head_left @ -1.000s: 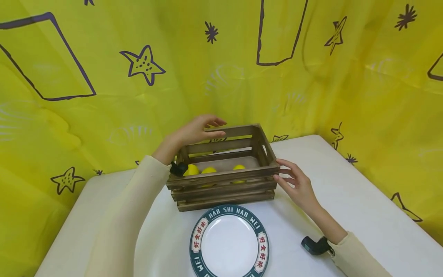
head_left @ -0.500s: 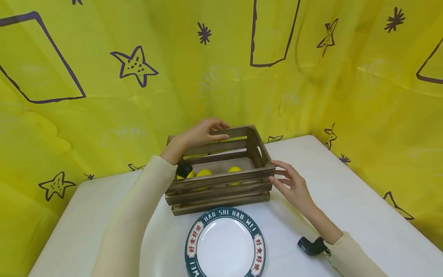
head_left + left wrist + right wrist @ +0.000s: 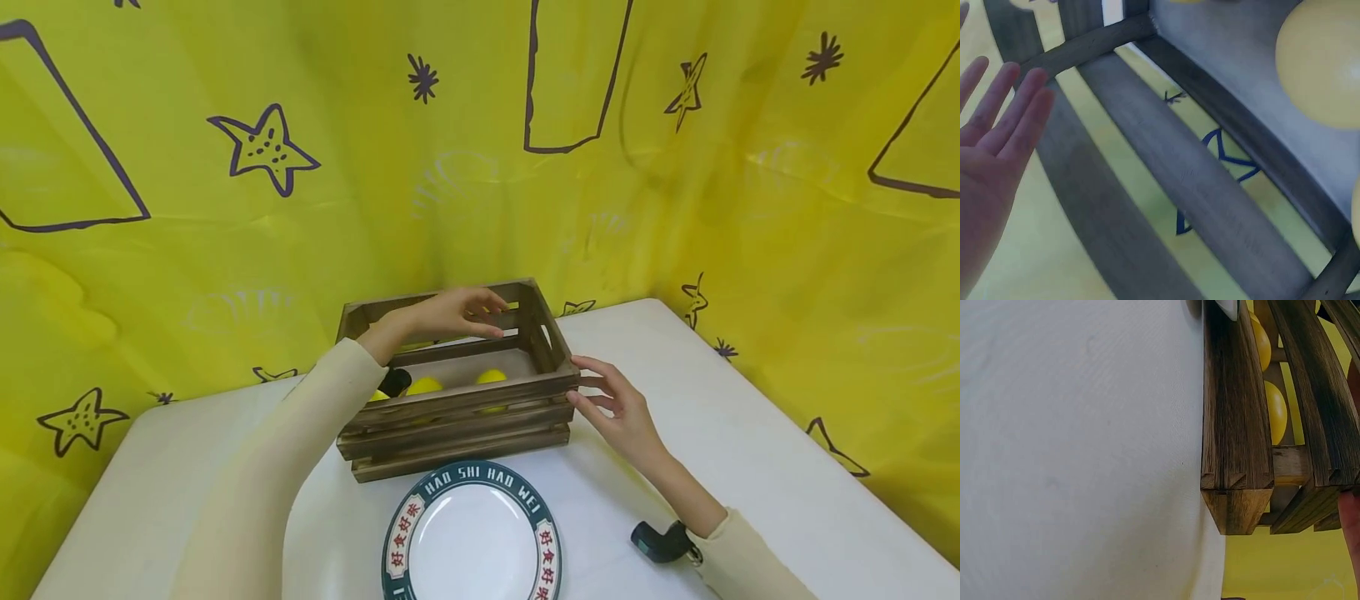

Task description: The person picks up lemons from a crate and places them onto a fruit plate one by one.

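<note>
Your left hand reaches over the wooden crate while your right hand holds its corner.
Your left fingers are loose and spread, with nothing in them, up by the back slats. Your right thumb and fingers pinch the crate's near right corner lightly. The yellow balls sit low inside, along the near side; three show. The plate lies flat just in front. This looks like the reaching part, with no ball picked up. To take one, your left hand would need to dip lower and come nearer to you, while your right keeps the crate still.
</note>
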Demonstrator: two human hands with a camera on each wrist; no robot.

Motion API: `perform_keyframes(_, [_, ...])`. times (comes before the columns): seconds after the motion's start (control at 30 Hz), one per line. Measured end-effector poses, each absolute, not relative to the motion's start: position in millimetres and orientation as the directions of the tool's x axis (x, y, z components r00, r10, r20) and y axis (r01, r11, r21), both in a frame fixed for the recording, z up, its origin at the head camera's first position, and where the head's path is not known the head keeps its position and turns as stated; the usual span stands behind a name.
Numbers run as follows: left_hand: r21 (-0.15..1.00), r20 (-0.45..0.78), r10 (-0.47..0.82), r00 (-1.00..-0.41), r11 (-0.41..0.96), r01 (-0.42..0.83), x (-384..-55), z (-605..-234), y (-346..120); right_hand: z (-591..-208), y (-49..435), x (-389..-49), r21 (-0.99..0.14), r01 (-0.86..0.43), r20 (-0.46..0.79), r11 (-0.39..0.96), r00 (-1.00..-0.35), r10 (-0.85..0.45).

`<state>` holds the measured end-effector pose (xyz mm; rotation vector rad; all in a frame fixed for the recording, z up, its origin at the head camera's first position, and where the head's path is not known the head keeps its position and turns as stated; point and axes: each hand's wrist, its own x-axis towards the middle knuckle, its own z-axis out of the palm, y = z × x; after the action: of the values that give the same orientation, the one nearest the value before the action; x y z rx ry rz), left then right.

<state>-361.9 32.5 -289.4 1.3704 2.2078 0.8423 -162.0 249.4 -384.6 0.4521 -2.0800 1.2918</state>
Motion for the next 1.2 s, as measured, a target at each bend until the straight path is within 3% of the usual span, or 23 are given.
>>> perform_keyframes(0.23, [0.694, -0.089, 0.945, -0.315, 0.286, 0.661, -361.4, -299.5, 37.4, -400.5, 258.2, -173.2, -0.659, -0.585, 0.679, 0.473, -0.733, 0.039])
perform_keyframes(0.67, [0.710, -0.236, 0.931, -0.279, 0.361, 0.604, -363.3, -306.1, 37.1, -405.2, 266.4, -177.7, -0.657, -0.591, 0.684, 0.469, -0.728, 0.041])
perform_keyframes(0.9, [0.720, -0.286, 0.938, -0.198, 0.346, 0.601, -368.3, -315.0, 35.9, -407.5, 266.2, -177.8, -0.658, -0.594, 0.684, 0.462, -0.729, 0.037])
perform_keyframes(1.2, [0.668, -0.399, 0.900, -0.179, 0.418, 0.616, -371.7, -322.4, 42.4, -411.9, 264.5, -177.0, -0.669, -0.591, 0.678, 0.450, -0.734, 0.043])
